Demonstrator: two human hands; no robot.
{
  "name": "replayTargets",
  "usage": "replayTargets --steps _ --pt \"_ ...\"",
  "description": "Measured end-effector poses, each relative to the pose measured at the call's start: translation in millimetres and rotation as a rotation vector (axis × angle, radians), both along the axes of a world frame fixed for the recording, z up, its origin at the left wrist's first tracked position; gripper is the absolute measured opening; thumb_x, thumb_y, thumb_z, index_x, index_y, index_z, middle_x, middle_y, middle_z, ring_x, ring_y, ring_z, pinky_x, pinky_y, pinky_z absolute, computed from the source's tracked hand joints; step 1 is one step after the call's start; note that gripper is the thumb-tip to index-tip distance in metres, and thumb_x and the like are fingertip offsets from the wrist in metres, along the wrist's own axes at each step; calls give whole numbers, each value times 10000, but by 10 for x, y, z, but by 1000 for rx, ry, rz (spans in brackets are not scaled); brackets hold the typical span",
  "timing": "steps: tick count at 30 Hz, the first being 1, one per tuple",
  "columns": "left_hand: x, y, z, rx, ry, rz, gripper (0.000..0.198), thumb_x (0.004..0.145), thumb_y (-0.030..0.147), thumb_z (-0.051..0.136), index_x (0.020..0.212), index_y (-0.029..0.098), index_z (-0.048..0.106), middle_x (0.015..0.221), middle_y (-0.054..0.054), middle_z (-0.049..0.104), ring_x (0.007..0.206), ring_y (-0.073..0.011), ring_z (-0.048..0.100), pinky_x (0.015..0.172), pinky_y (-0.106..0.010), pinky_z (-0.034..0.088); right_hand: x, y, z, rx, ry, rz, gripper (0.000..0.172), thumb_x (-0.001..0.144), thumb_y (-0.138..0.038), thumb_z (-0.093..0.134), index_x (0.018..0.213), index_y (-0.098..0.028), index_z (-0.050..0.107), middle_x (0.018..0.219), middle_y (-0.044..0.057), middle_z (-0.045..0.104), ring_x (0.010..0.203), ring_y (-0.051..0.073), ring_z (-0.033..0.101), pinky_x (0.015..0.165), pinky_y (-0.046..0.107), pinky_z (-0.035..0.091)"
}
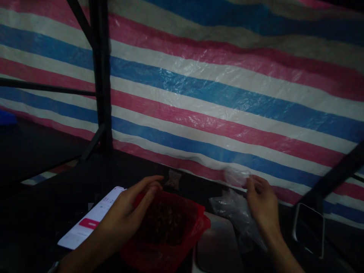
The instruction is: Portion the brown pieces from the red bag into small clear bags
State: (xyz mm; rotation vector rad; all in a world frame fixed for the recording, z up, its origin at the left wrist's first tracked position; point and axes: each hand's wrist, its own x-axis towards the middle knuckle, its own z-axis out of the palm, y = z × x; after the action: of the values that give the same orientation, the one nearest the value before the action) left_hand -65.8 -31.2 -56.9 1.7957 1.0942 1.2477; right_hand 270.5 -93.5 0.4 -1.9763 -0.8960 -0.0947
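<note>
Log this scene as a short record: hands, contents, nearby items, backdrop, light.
Left hand: at the left side of the red bag, contact unclear
Right hand: pinching a small clear bag
Red bag contents: small brownish bits, too dark to identify
Beyond red bag: small packet
Beside right hand: crumpled clear plastic
Far left: lit phone, partly covered by the left arm
Far right: dark-screened device
Backdrop: striped sheet, red, white and blue
Light: dim
</note>
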Motion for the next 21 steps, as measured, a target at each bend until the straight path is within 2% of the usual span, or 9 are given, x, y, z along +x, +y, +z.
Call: replayTargets --steps 2,4,8,11,14,17,19,21 --pt "-12 -5 2 36 5 44 491 969 655 565 1206 277 769 1013 -27 836 947 -225 779 851 -245 574 336 -152 -35 -94 8 -180 517 952 -416 443 1297 -95 655 1153 274 785 1051 395 773 868 483 579" --pt "-7 -20 14 68 4 81 486 973 655 541 1147 273 786 971 -20 830 916 -221 773 827 -251 573 582 -315 -147 -229 28 -287 554 939 -372 423 1321 -43 654 1234 346 742 1129 471 745 901 560 568" --pt "45 -59 88 92 -25 139 528 989 674 467 1063 258 784 865 -13 788 842 -209 744 763 -260 563 796 -514 -484 -468 41 -289 482 849 -332 555 1216 -71 728 1112 298 794 1105 460 768 927 558 587" --pt "98 -80 139 72 -55 129 551 996 691 436 1029 248 763 839 -18 764 817 -207 730 716 -264 556 819 -541 -616 -533 -26 -308 497 827 -319 591 1257 -107 722 1175 285 781 1178 461 740 977 586 570" --pt "134 -91 148 72 -40 110 563 999 693 419 1016 243 757 824 -23 762 778 -204 723 694 -272 550 788 -515 -513 -516 -117 -322 550 854 -253 540 1358 -82 678 1289 321 720 1268 511 673 1026 656 516" --pt "143 -93 145 97 -41 133 541 997 674 434 1005 247 764 801 -15 753 764 -198 713 689 -266 541 613 -402 -260 -437 -235 -261 577 893 -182 448 1430 -46 613 1368 338 658 1330 525 612 1055 687 470" --pt "143 -91 156 109 -60 156 505 1000 643 449 986 248 763 782 -7 735 752 -190 701 677 -257 533 352 -240 -116 -373 -325 -118 541 931 -149 385 1412 -57 613 1405 292 650 1332 437 627 1090 586 483" --pt "146 -92 177 123 -87 180 476 1006 609 455 949 244 755 759 -1 709 725 -181 685 654 -251 524 -23 -2 -59 -354 -390 131 459 990 -153 368 1318 -127 687 1356 196 709 1251 302 690 1091 423 511"
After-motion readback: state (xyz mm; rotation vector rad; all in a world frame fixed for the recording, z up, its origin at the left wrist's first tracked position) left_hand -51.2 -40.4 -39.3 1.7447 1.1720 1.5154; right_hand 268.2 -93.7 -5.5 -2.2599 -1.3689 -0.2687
